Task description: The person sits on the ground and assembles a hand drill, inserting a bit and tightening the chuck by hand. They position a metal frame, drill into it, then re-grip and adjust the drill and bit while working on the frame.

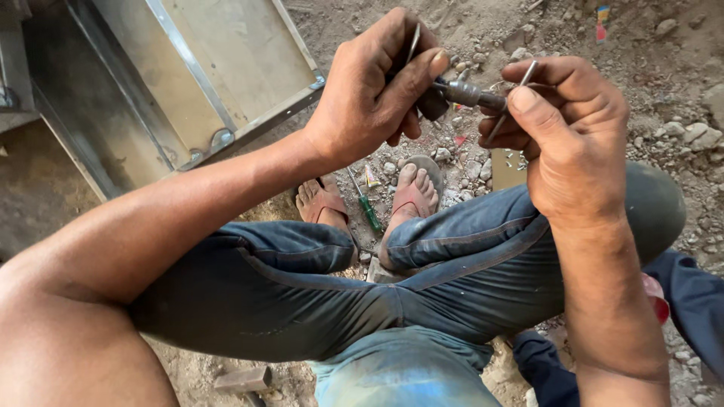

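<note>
The left hand [373, 87] is seen curled shut around the dark handle end of a small metal tool [461, 93], thumb laid along the top, and a thin wire [413, 41] is seen rising between its fingers. The right hand [562, 132] is closed too: a thin metal rod [520, 84] is pinched between thumb and forefinger, right against the tool's grey tip. The tool is held level between both hands, raised above the knees, and the two hands are nearly touching across it.

Below the hands, blue jeans [422, 279] are seen on bent knees, and two feet in sandals [413, 192] are planted on the dirt. A green-handled screwdriver [368, 207] is lying on the ground between the feet. Loose stones and gravel [679, 128] are scattered to the right. A grey sheet-metal frame [188, 83] is seen at upper left, resting on the ground. A hammer head [243, 379] is lying on the dirt at the bottom, beside the thigh. Dark blue cloth [694, 309] is glimpsed at the right edge
</note>
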